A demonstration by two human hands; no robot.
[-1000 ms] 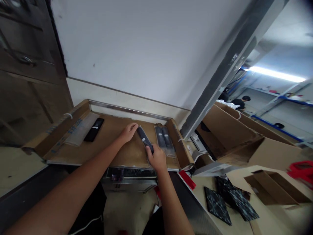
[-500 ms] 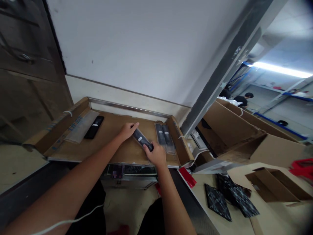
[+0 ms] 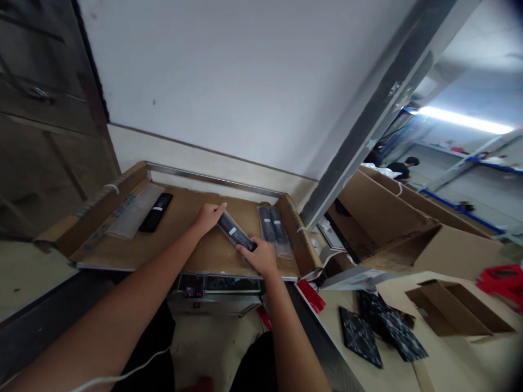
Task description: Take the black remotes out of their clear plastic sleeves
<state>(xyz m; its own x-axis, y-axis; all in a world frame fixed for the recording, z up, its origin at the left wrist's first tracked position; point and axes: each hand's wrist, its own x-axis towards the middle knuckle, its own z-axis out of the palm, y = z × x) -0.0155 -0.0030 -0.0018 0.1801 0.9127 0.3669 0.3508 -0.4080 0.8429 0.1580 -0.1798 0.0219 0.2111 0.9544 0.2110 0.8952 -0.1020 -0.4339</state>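
Note:
My left hand (image 3: 209, 218) grips the upper left end of a long black bar in a clear plastic bag (image 3: 236, 231), which has a small white label. My right hand (image 3: 261, 256) is closed round its lower right end. The bagged bar slants above a cardboard-lined tray (image 3: 192, 198). To the left in the tray lies an unbagged black bar (image 3: 156, 212) with a white label, beside a flat, clear plastic bag (image 3: 134, 212). Near my right hand, two bagged black bars (image 3: 274, 228) lie side by side against the tray's right wall.
A large open cardboard box (image 3: 392, 207) stands to the right, beyond a slanted metal post (image 3: 368, 130). Lower right are dark patterned panels (image 3: 362, 337), a small open carton (image 3: 457, 307) and a red object (image 3: 500, 283). A person (image 3: 402, 169) is in the background.
My left hand and the bagged bar have shifted slightly left. Both hands keep hold of its ends, and the other bars stay where they lay.

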